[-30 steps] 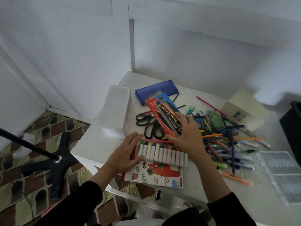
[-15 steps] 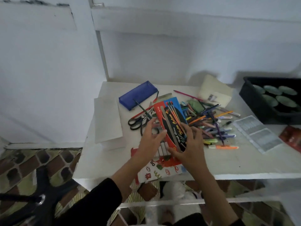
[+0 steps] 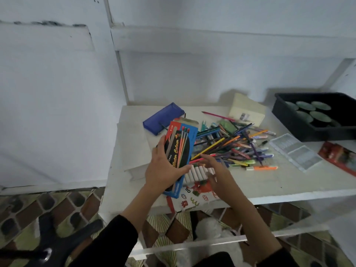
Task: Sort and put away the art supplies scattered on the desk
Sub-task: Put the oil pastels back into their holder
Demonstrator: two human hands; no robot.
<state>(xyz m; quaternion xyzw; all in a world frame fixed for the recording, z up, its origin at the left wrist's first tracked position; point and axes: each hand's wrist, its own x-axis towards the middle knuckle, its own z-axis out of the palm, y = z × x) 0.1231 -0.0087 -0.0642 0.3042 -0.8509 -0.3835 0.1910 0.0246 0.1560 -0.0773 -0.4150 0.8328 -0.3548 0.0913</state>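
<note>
My left hand (image 3: 163, 170) grips a red and blue coloured-pencil box (image 3: 180, 149) and holds it tilted above the white desk (image 3: 269, 182). Just right of the box, my right hand (image 3: 213, 166) hovers with loosely spread fingers, a pink pencil (image 3: 198, 160) at its fingertips. Under both hands lies a marker set (image 3: 196, 174) with white caps in a cartoon-printed pack. A heap of loose pencils and pens (image 3: 235, 145) covers the middle of the desk. A blue pencil case (image 3: 163, 118) lies at the back left.
A black tray (image 3: 316, 132) with round green pans stands at the far right. A clear plastic insert (image 3: 294, 151) and a red pack (image 3: 339, 157) lie in front of it. A cream box (image 3: 248, 110) sits at the back, white paper sheets (image 3: 133, 145) at the left.
My left hand has taken hold of the pencil box and lifted it off the desk. My right hand has let go of the box and drawn back to its right side.
</note>
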